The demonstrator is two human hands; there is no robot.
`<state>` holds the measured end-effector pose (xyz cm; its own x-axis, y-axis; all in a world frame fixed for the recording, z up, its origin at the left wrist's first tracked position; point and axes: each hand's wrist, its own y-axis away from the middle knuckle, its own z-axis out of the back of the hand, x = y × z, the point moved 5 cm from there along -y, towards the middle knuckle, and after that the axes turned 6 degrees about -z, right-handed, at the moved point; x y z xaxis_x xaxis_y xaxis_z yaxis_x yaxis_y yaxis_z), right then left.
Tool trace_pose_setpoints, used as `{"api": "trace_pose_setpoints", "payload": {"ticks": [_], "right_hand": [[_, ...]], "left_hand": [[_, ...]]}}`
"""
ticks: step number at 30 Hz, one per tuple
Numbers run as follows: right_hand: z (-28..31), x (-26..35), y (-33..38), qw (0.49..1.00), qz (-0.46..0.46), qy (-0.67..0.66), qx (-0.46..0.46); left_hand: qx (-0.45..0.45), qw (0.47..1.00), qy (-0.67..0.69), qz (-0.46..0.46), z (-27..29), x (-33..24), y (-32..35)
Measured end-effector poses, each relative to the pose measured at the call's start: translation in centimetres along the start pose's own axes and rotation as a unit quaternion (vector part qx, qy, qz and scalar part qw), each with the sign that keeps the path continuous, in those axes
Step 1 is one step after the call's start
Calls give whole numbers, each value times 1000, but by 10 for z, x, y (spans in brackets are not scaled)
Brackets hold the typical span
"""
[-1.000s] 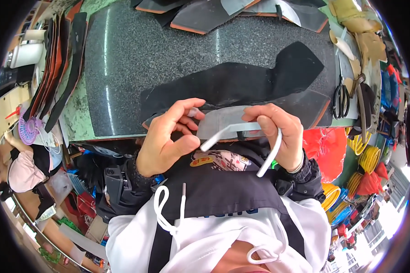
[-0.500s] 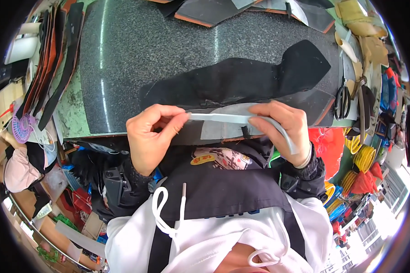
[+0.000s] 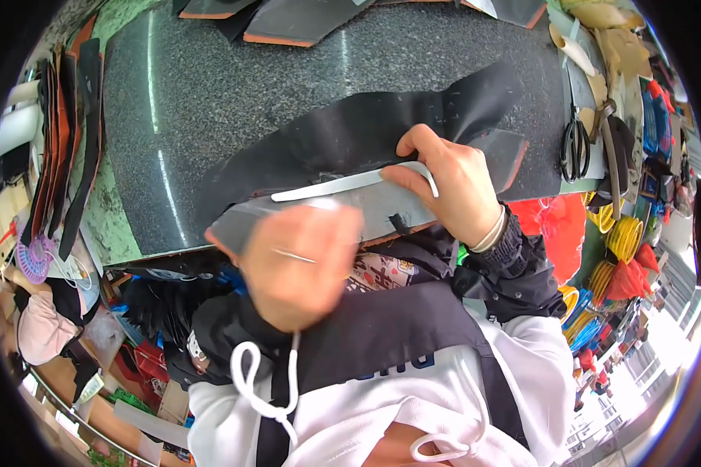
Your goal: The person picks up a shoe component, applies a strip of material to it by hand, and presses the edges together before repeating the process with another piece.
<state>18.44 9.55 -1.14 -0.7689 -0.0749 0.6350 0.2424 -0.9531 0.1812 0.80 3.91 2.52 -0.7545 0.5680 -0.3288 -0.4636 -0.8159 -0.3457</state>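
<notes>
My right hand pinches a narrow white strip near its right end, where the strip curls down under the thumb. The strip's straight part runs left along the lower edge of a long black sheet. Under it lies a grey-faced piece with an orange-brown edge, at the bench's near side. Before this piece my left hand is smeared by motion, so its fingers cannot be made out. A thin pale line crosses it; I cannot tell what it is.
Dark, orange-edged pieces lie along the far side of the speckled stone slab and in a stack at the left. Black-handled scissors rest at the right. A red bag and yellow coils are beyond my right forearm.
My left hand has let go of the strip's left end and moved down and right toward me. My right hand still pinches the strip, farther left and higher. The whole view has shifted.
</notes>
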Motion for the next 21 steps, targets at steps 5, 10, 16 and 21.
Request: {"api": "trace_pose_setpoints", "payload": {"ticks": [5,10,16,21], "right_hand": [[26,-42,22,973,-112,-195,-43],[44,-65,24,954,-144,-252,-73],[54,-69,8,985,-128,-79,-86],[60,-76,-2,991,-134,21,-7]], "left_hand": [[156,979,-65,-116,-41,-35,-13],[174,967,-122,-141,-49,-39,-17],[194,950,-185,-160,-60,-41,-25],[250,963,-32,-97,-30,-27,-37]]}}
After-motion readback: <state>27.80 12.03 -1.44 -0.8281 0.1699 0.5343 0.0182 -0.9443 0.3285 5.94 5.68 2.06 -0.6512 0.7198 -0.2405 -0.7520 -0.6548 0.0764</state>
